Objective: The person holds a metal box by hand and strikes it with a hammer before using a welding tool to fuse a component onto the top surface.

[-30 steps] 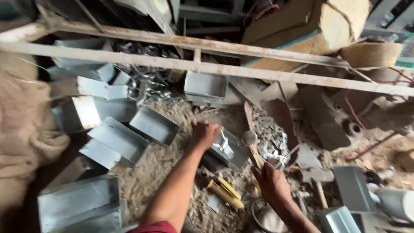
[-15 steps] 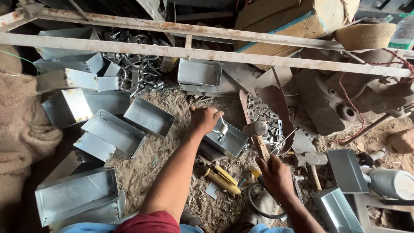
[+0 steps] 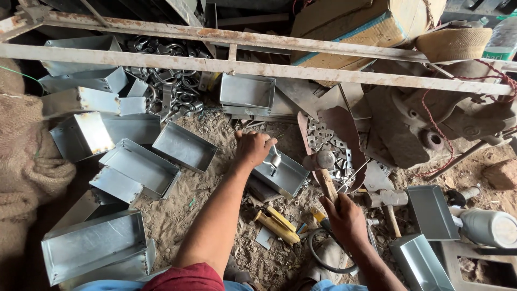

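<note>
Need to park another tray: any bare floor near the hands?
One sandy patch, bordered by the open trays, the left forearm and the yellow sticks. Crowded around the left hand, the held tray, the hammer in the right hand.

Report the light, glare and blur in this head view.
Head view: soft daylight, sharp overall; mild glare on the shiny open sheet-metal box at left; deep shadow along the top edge behind the rusty metal bar; the left hand and the right hand on the wooden-handled hammer show no motion blur; edges slightly bowed.
</note>
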